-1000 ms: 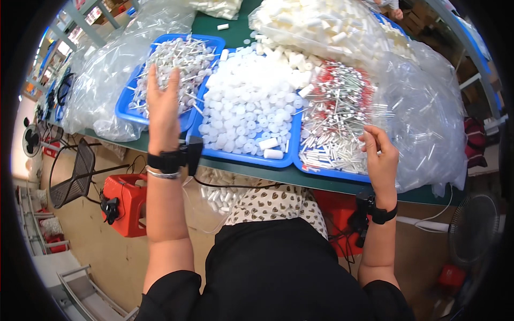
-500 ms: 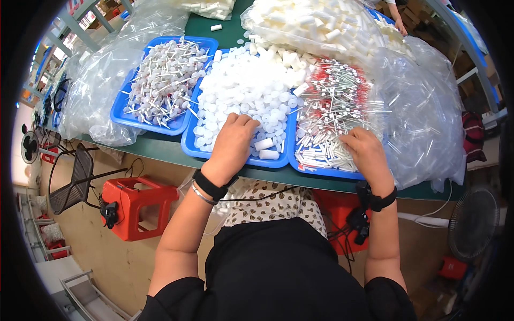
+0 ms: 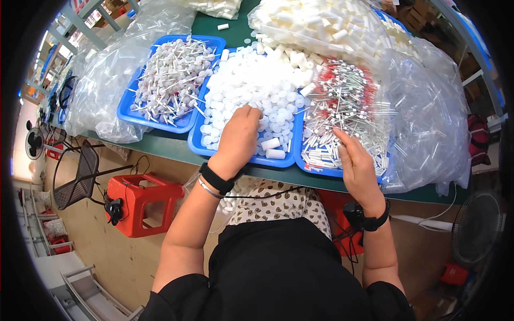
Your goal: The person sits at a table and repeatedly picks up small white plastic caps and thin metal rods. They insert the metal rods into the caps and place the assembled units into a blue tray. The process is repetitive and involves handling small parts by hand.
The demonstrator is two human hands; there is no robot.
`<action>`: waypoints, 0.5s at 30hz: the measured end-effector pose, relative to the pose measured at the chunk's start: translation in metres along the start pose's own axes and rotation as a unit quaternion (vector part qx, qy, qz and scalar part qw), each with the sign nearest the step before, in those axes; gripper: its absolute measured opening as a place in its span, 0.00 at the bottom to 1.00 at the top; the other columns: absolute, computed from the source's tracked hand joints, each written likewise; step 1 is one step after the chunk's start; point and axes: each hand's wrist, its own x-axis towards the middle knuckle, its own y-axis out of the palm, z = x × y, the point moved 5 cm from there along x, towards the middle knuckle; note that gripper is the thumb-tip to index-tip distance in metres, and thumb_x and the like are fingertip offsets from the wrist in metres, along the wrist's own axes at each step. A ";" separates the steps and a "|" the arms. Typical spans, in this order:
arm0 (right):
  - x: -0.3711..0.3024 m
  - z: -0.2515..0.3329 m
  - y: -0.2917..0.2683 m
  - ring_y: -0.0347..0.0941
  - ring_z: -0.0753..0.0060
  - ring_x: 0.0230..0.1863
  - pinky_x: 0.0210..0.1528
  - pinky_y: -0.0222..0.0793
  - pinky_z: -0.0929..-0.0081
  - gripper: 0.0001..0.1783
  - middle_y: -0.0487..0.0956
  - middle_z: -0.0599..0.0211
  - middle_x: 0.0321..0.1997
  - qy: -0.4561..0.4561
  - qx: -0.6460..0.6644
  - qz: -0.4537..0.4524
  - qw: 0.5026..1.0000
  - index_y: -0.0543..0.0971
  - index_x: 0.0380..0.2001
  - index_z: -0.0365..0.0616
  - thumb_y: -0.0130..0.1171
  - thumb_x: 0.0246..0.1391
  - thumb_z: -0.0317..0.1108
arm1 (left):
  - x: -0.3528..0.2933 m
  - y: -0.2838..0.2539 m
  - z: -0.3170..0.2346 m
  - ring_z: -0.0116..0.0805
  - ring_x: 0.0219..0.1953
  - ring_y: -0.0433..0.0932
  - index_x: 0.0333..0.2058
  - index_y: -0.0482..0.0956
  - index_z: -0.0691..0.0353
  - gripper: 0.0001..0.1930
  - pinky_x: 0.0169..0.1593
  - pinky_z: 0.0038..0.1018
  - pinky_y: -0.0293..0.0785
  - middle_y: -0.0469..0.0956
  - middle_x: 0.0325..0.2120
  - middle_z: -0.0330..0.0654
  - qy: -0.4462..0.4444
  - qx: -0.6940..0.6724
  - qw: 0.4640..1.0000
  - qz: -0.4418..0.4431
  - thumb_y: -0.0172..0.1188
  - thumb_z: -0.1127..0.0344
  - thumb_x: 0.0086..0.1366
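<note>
My left hand [image 3: 239,140] is over the middle blue tray [image 3: 199,143], its fingers curled down at a heap of translucent white discs [image 3: 219,111]. Its fingertips are hidden, so whatever they pinch does not show. Two white foam cylinders [image 3: 275,154] lie beside it at the tray's near edge. Over the near part of the right blue tray [image 3: 316,169], my right hand [image 3: 357,167] has its index finger stretched out and its thumb apart, with nothing visible between them. Short white sticks [image 3: 319,154] lie below it, and thin pins with red and white parts [image 3: 342,88] are heaped behind.
A left blue tray [image 3: 124,113] holds sticks fitted with discs. Clear plastic bags lie at the left [image 3: 101,91] and right [image 3: 423,123]. A large bag of cream foam cylinders [image 3: 321,24] sits at the back. Below the green table [image 3: 166,147] stands a red stool [image 3: 144,200].
My right hand has turned and shifted left, its fingers now stretched out rather than bent onto the sticks. My left hand stays at the discs. The view has shifted slightly.
</note>
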 end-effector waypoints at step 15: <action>-0.011 0.024 0.015 0.77 0.62 0.25 0.27 0.70 0.70 0.05 0.81 0.62 0.27 -0.040 -0.039 0.027 0.998 0.80 0.30 0.38 0.64 0.49 0.26 | -0.048 0.044 -0.050 0.28 0.44 0.78 0.52 0.72 0.68 0.17 0.49 0.21 0.75 0.77 0.44 0.43 -0.328 -0.790 0.499 0.138 0.55 0.63 0.69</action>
